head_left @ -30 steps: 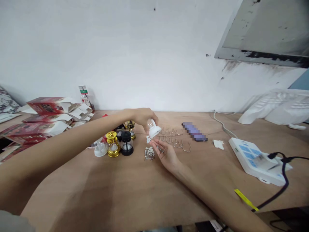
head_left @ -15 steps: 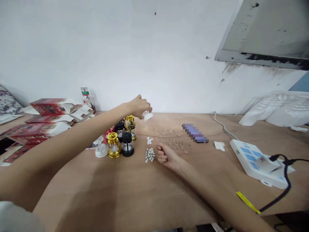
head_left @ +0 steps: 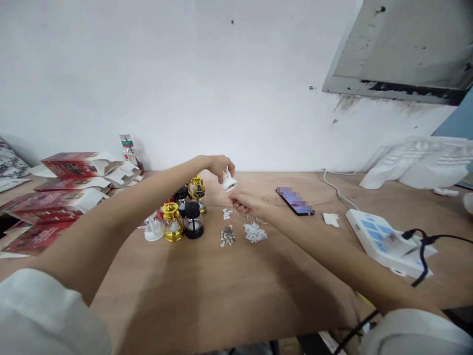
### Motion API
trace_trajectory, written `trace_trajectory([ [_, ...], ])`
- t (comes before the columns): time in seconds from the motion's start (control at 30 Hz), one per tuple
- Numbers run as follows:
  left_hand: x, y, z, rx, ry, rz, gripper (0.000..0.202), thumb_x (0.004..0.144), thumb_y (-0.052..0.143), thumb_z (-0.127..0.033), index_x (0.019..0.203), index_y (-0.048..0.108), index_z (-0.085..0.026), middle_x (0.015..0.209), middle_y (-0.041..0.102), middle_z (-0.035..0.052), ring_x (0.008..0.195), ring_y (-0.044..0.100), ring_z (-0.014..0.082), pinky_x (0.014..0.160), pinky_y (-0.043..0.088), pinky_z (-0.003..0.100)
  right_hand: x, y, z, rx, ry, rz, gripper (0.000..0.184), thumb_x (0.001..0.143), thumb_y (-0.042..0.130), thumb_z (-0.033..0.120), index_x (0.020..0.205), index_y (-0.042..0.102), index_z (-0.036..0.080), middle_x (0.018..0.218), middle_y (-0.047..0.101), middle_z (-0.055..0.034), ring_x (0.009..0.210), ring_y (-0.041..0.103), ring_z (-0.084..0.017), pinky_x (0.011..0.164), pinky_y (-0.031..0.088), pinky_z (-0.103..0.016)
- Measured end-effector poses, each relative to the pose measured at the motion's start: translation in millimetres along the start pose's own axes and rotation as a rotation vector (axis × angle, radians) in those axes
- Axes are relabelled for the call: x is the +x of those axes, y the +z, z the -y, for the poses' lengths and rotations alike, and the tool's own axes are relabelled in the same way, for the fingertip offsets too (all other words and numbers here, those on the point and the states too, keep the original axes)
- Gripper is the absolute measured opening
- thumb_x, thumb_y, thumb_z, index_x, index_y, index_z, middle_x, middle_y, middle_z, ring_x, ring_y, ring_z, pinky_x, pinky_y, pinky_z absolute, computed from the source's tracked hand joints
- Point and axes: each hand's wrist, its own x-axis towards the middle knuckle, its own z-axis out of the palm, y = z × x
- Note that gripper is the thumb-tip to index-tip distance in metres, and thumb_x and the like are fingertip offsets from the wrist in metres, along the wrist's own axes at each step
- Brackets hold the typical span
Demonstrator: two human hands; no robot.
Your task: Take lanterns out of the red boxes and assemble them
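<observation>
Brown counter (head_left: 229,296) carries stacked red boxes (head_left: 70,199) at nine o'clock. Lanterns (head_left: 192,211) stand at ten, metal discs (head_left: 227,236) near centre. Phone (head_left: 294,201) lies at two, power strip (head_left: 373,236) at three.

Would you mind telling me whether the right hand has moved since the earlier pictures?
Yes, the right hand moved upward in view, relative to the silver discs.

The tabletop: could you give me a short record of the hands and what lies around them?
Left hand: holds a white lantern piece, tilted, above the table
Right hand: fingers curled, near that piece; contents unclear
Small parts: silver discs, white bits
Left side: gold lantern, black lantern, red boxes
Right side: phone, white power strip
</observation>
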Motion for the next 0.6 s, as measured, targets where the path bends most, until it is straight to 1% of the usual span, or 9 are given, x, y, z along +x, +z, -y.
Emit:
trace_trajectory([
  [0.07, -11, -8.2, 9, -0.221, 0.028, -0.006, 0.052, 0.057, 0.068, -0.025, 0.108, 0.062, -0.02, 0.101, 0.069, 0.0023, 0.084, 0.06, 0.0151, 0.072, 0.042, 0.024, 0, -3, -2, 0.098, -0.01, -0.038, 0.01, 0.075, 0.052, 0.015, 0.065, 0.053, 0.018, 0.046, 0.045, 0.0052, 0.035, 0.034, -0.005, 0.03, 0.028, -0.014],
  [0.13, -20, -12.6, 13, -0.449, 0.059, -0.001, 0.051, 0.055, 0.068, -0.028, 0.105, 0.063, -0.018, 0.1, 0.07, 0.0034, 0.086, 0.061, 0.016, 0.073, 0.043, 0.024, -3, -4, -5, 0.193, -0.02, -0.067, 0.008, 0.074, 0.051, 0.013, 0.069, 0.055, 0.017, 0.052, 0.052, 0.0016, 0.041, 0.044, -0.007, 0.036, 0.039, -0.016],
  [0.17, -23, -13.5, 14, -0.531, 0.072, 0.002, 0.05, 0.055, 0.069, -0.028, 0.104, 0.063, -0.018, 0.099, 0.07, 0.0039, 0.086, 0.061, 0.0164, 0.074, 0.044, 0.025, -6, -4, -6, 0.237, -0.03, -0.079, 0.008, 0.073, 0.051, 0.011, 0.07, 0.057, 0.016, 0.056, 0.055, -0.0004, 0.046, 0.049, -0.008, 0.04, 0.045, -0.017],
  [0.23, -27, -13.3, 15, -0.604, 0.09, 0.009, 0.05, 0.054, 0.069, -0.029, 0.102, 0.064, -0.018, 0.099, 0.07, 0.004, 0.086, 0.061, 0.0165, 0.075, 0.044, 0.026, -11, -2, -6, 0.315, -0.049, -0.097, 0.012, 0.072, 0.05, 0.008, 0.072, 0.059, 0.016, 0.064, 0.061, -0.0039, 0.055, 0.058, -0.011, 0.051, 0.052, -0.02],
  [0.33, -30, -11.0, 14, -0.627, 0.118, 0.029, 0.048, 0.053, 0.069, -0.027, 0.1, 0.065, -0.02, 0.097, 0.071, 0.0027, 0.085, 0.061, 0.0158, 0.075, 0.044, 0.026, -20, 5, -3, 0.401, -0.067, -0.115, 0.016, 0.072, 0.048, 0.005, 0.074, 0.061, 0.014, 0.073, 0.066, -0.0075, 0.069, 0.064, -0.013, 0.065, 0.057, -0.023],
  [0.4, -30, -9.9, 12, -0.618, 0.141, 0.05, 0.046, 0.054, 0.068, -0.028, 0.1, 0.066, -0.021, 0.096, 0.071, 0.0016, 0.085, 0.061, 0.0154, 0.076, 0.044, 0.025, -24, 10, 1, 0.472, -0.068, -0.113, 0.016, 0.071, 0.048, 0.004, 0.075, 0.061, 0.012, 0.078, 0.067, -0.0101, 0.074, 0.066, -0.014, 0.073, 0.057, -0.023],
  [0.47, -30, -9.7, 9, -0.598, 0.15, 0.066, 0.045, 0.055, 0.068, -0.028, 0.1, 0.066, -0.021, 0.097, 0.071, 0.001, 0.086, 0.061, 0.0153, 0.075, 0.043, 0.025, -27, 14, 3, 0.552, -0.054, -0.111, 0.016, 0.071, 0.046, 0.003, 0.075, 0.06, 0.01, 0.08, 0.067, -0.0126, 0.077, 0.067, -0.016, 0.077, 0.057, -0.024],
  [0.53, -27, -9.6, 6, -0.499, 0.119, 0.064, 0.046, 0.056, 0.067, -0.027, 0.101, 0.065, -0.022, 0.099, 0.071, 0.0003, 0.087, 0.061, 0.0151, 0.075, 0.043, 0.024, -28, 15, 2, 0.607, -0.03, -0.113, 0.018, 0.073, 0.042, 0.003, 0.076, 0.059, 0.009, 0.081, 0.067, -0.0144, 0.079, 0.068, -0.018, 0.077, 0.057, -0.027],
  [0.6, -23, -8.3, 2, -0.291, 0.041, 0.048, 0.047, 0.056, 0.068, -0.023, 0.102, 0.065, -0.024, 0.098, 0.07, -0.0007, 0.086, 0.061, 0.0156, 0.076, 0.042, 0.025, -28, 13, -2, 0.608, -0.006, -0.111, 0.02, 0.075, 0.04, 0.005, 0.078, 0.059, 0.01, 0.082, 0.067, -0.0154, 0.082, 0.068, -0.02, 0.075, 0.058, -0.031],
])
